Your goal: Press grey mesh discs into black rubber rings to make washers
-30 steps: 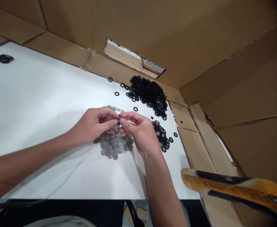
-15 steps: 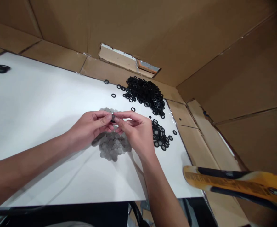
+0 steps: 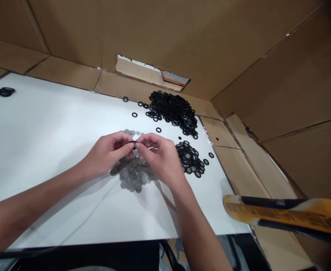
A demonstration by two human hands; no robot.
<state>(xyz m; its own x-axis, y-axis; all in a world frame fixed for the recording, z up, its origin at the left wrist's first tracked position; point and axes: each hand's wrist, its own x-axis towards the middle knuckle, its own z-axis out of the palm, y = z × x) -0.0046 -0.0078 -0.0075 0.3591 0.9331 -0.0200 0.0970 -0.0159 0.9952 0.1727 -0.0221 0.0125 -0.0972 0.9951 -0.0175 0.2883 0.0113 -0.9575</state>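
The left fingertips [image 3: 131, 145] and right fingertips [image 3: 138, 145] pinch close together, leaving only a narrow gap, and between them sits a small black rubber ring [image 3: 134, 143]. Most of it is hidden, and whether anything lies inside it is too small to tell. The two hands have drawn closer than in the earlier frames, with the right hand [image 3: 160, 160] now further left beside the left hand [image 3: 107, 152].

Both hands hover over a heap of flat grey mesh discs [image 3: 133, 174], with a few more discs showing just beyond the fingers. To the right, a smaller heap of black rings mixed with grey discs [image 3: 188, 158] now shows more fully beside the right hand. Farther back lies a large heap of black rubber rings [image 3: 172, 111], with loose rings scattered near it, including one single ring [image 3: 158, 130] just ahead of the hands.

All of this rests on a white board [image 3: 55, 113], with a black coiled item [image 3: 6, 92] near its far left corner. Brown cardboard walls [image 3: 154, 30] rise behind it. At lower right, a blurred yellow-and-black object [image 3: 281, 212] now sits flatter in view than before, and the whole scene has shifted slightly in the frame.
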